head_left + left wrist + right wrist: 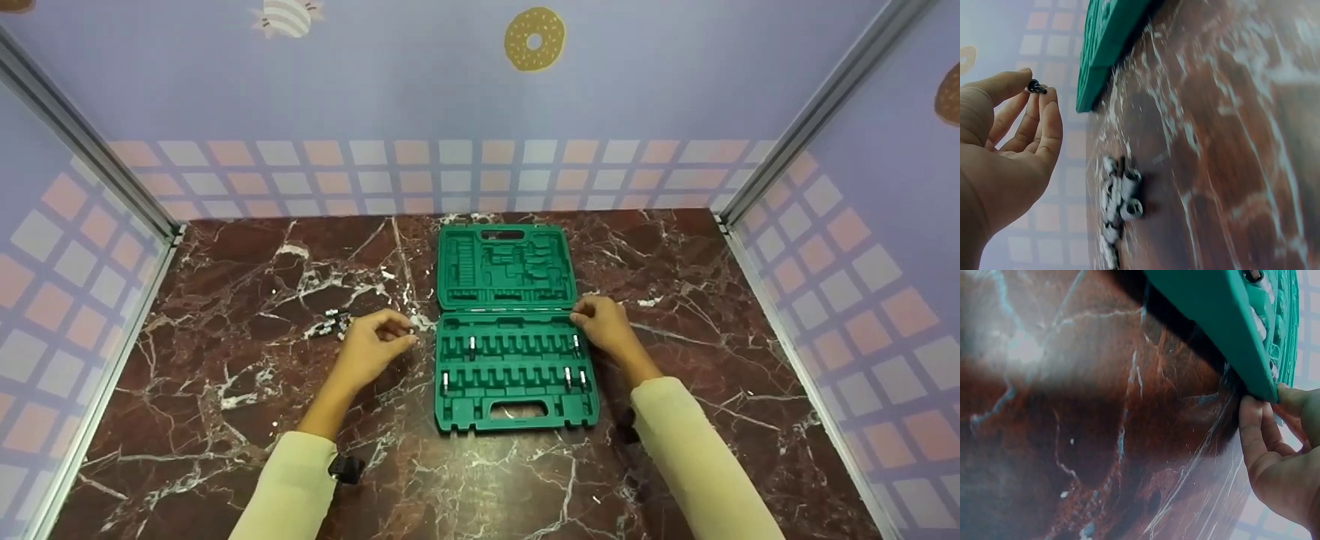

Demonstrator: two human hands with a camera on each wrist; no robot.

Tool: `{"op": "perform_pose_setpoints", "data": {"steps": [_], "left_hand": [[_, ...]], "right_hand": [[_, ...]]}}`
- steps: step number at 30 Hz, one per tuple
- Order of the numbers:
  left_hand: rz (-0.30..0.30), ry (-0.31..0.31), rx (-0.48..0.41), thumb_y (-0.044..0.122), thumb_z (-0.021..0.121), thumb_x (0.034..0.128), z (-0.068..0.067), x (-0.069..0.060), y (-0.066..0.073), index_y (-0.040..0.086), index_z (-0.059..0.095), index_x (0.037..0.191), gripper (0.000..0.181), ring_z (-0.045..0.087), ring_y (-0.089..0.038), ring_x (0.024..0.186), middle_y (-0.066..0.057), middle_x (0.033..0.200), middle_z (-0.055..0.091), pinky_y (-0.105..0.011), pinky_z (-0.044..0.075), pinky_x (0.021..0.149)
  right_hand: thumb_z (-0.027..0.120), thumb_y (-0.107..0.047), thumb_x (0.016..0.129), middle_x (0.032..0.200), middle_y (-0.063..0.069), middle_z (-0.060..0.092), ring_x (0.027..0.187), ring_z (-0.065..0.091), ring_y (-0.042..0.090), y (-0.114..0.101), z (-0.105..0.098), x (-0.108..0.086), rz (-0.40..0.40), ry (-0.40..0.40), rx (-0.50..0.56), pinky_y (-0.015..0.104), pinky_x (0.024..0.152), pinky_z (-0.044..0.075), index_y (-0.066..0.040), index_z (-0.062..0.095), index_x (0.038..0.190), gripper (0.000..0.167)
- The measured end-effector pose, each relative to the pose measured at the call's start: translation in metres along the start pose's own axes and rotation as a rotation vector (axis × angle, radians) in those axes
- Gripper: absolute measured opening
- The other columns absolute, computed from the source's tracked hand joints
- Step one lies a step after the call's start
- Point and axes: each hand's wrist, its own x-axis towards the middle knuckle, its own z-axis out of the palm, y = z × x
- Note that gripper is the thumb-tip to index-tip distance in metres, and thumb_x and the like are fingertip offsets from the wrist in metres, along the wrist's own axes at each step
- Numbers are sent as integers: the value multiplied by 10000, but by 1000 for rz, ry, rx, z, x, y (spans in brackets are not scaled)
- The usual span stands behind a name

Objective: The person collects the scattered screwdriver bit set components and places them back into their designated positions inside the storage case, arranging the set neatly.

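Observation:
The left hand (375, 346) pinches a small dark piece (1037, 87) between thumb and fingertips, left of the green case (517, 430). That case lies unfolded, with several metal bits (472, 347) upright in the slots of its near half. At the case's right edge, by the hinge, the right hand (602, 324) grips the rim between thumb and fingers; the right wrist view shows its fingers (1252, 419) under the green edge. A pile of small metal sockets (1119, 205) lies on the table to the left of the left hand.
The dark red marbled table (225, 360) is bordered by patterned walls (450, 90) at the back and both sides. Metal frame strips (810, 375) run along the side edges. A handle opening shows in each half of the case.

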Motion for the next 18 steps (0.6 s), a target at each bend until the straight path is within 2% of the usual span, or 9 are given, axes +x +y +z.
{"op": "perform_pose_setpoints", "data": {"steps": [3, 6, 10, 13, 18], "left_hand": [[-1, -12, -25, -52, 787, 830, 8, 3, 8, -49, 722, 973, 157, 638, -123, 773, -161, 900, 729, -205, 526, 716], [-6, -31, -12, -38, 792, 830, 15, 4, 15, -20, 722, 956, 146, 650, -131, 782, -141, 908, 730, -211, 536, 721], [-1, -71, 12, -1, 803, 838, 26, 6, 23, 5, 726, 964, 148, 664, -151, 799, -127, 929, 741, -228, 550, 741], [2, -116, -1, 15, 796, 851, 34, 7, 30, 4, 717, 980, 152, 671, -170, 813, -135, 949, 739, -244, 563, 756], [18, -188, -25, 22, 782, 865, 49, 8, 39, -11, 703, 993, 154, 680, -185, 815, -157, 967, 735, -259, 582, 751]], "right_hand": [[698, -95, 976, 976, 204, 737, 911, 661, 387, 0, 0, 1, -23, 2, -16, 587, 959, 473, -5, 729, 961, 97], [702, -93, 972, 935, 204, 733, 894, 661, 398, -1, 1, 0, -45, 4, -30, 608, 1034, 415, -4, 724, 948, 95], [698, -85, 972, 958, 201, 735, 906, 664, 386, -2, 2, 0, -41, 9, -25, 615, 1038, 420, 3, 727, 956, 94], [695, -81, 973, 991, 203, 736, 913, 663, 373, -2, 1, 0, -28, 12, -17, 594, 951, 488, 7, 730, 963, 95], [687, -79, 978, 1061, 217, 734, 981, 665, 393, 0, -1, 0, -10, 0, -8, 588, 949, 506, 18, 731, 980, 106]]}}
